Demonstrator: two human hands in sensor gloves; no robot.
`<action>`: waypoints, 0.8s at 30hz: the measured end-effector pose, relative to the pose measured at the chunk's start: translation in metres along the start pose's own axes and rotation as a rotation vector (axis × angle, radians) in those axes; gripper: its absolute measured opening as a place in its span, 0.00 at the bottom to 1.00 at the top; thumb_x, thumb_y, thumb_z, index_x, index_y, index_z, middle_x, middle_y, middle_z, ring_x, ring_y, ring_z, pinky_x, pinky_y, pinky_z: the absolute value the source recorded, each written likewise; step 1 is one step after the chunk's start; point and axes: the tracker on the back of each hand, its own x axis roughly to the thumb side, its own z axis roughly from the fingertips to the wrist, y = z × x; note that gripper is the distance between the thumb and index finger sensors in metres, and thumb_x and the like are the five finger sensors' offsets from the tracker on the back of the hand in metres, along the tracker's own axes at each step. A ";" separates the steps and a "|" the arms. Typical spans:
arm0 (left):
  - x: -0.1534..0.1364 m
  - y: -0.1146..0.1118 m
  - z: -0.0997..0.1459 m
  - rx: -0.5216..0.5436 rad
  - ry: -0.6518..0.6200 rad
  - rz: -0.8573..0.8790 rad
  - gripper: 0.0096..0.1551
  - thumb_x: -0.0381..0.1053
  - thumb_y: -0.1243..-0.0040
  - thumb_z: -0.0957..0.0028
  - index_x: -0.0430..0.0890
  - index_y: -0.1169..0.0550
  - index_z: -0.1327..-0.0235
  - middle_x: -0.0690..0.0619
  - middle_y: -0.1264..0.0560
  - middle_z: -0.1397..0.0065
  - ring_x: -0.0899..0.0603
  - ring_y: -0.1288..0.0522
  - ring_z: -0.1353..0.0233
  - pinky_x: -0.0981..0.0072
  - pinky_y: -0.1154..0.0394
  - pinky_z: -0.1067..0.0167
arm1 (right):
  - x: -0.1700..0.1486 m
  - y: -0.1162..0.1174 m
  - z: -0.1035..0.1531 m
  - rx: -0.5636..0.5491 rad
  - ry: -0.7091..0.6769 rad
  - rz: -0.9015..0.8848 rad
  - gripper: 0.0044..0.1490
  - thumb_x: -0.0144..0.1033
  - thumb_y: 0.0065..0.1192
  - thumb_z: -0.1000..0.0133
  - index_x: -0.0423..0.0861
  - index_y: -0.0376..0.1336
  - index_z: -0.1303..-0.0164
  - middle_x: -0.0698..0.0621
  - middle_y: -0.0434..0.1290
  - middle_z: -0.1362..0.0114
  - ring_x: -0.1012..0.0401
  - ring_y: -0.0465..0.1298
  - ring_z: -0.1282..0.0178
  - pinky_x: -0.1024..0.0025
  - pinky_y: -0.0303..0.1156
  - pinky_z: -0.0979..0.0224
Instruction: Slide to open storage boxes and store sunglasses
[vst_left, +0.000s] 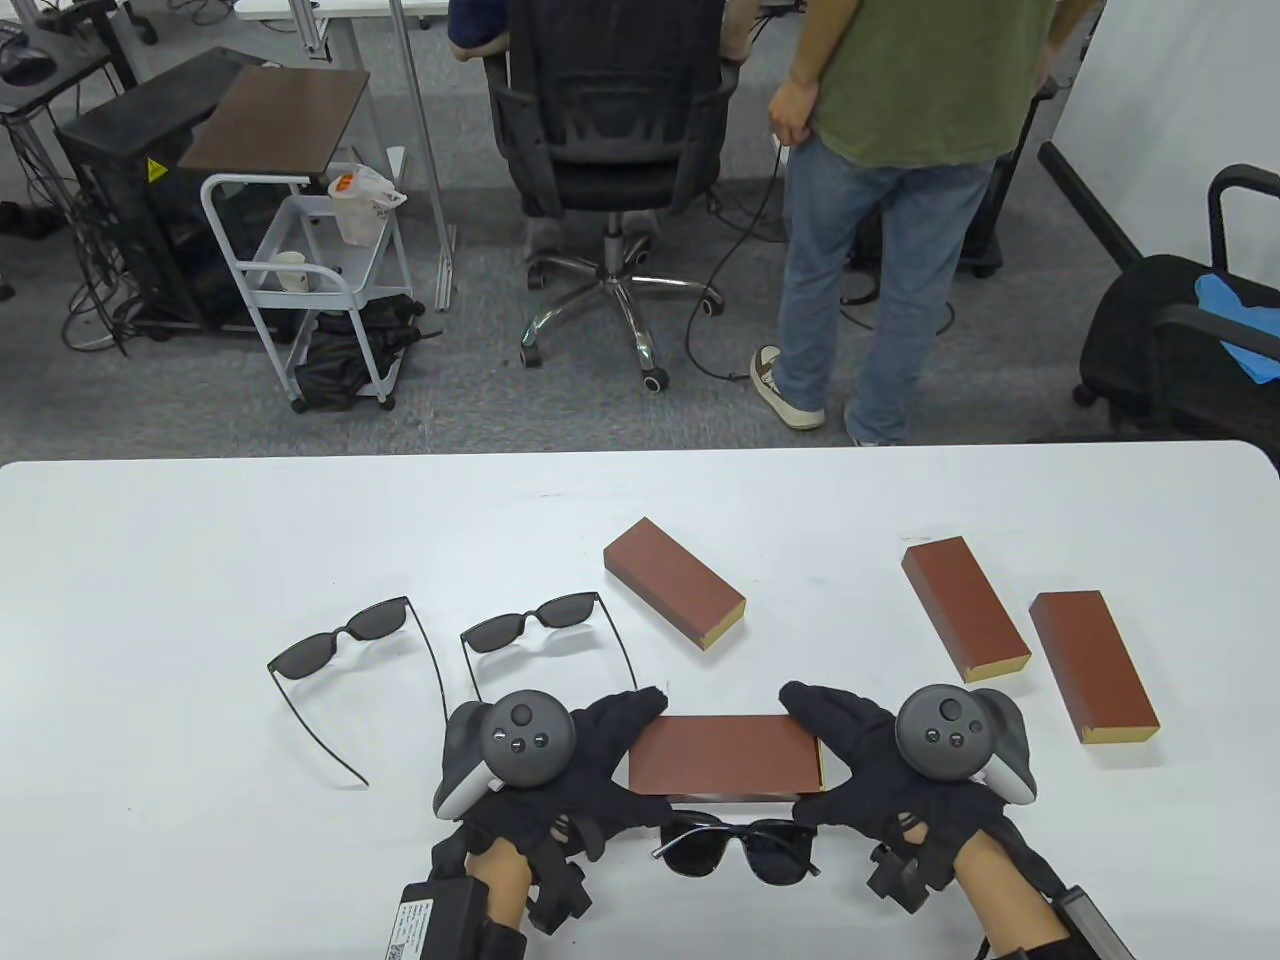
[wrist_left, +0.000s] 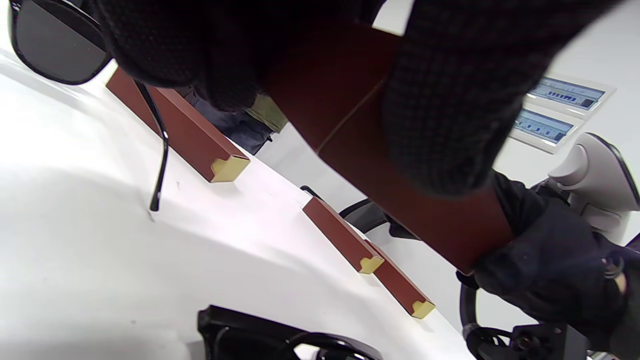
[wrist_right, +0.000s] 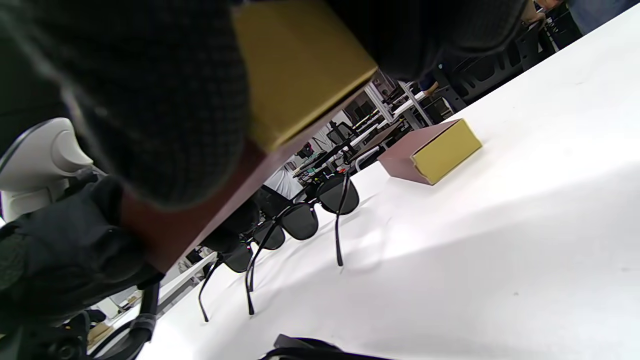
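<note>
Storage box (vst_left: 725, 755), held clear of the desk (vst_left: 150, 560) near its front edge: left hand (vst_left: 560, 770) and right hand (vst_left: 890, 760) each clasp one short end. Probably light, rigid card — grip sleeve, push the gold end (wrist_right: 300, 65). Folded sunglasses (vst_left: 740, 845) below look fragile.

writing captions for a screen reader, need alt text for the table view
Two black-gloved hands, left and right, hold a flat reddish-brown rectangular storage box by its ends above a white table. Folded dark sunglasses lie just below it, two open black-framed pairs to the left, and three more closed brown boxes beyond.
</note>
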 end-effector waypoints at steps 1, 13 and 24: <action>-0.002 0.001 0.001 0.000 0.006 0.008 0.57 0.61 0.18 0.68 0.55 0.34 0.23 0.48 0.32 0.21 0.38 0.26 0.26 0.41 0.27 0.34 | -0.003 -0.001 0.001 0.007 0.009 -0.009 0.60 0.45 0.85 0.71 0.55 0.53 0.31 0.45 0.61 0.25 0.46 0.64 0.27 0.47 0.62 0.25; -0.017 0.006 0.005 0.027 0.054 0.056 0.57 0.60 0.19 0.65 0.56 0.36 0.21 0.47 0.35 0.19 0.38 0.29 0.24 0.39 0.28 0.34 | -0.033 -0.025 0.012 -0.029 0.116 -0.120 0.55 0.37 0.83 0.67 0.58 0.54 0.32 0.48 0.58 0.22 0.45 0.66 0.26 0.47 0.66 0.27; -0.022 0.007 0.010 0.140 0.067 0.366 0.59 0.70 0.29 0.61 0.57 0.43 0.18 0.47 0.40 0.16 0.36 0.34 0.22 0.36 0.31 0.33 | -0.034 -0.038 0.017 -0.112 0.076 -0.249 0.54 0.35 0.84 0.67 0.57 0.56 0.32 0.48 0.60 0.22 0.44 0.69 0.29 0.50 0.69 0.28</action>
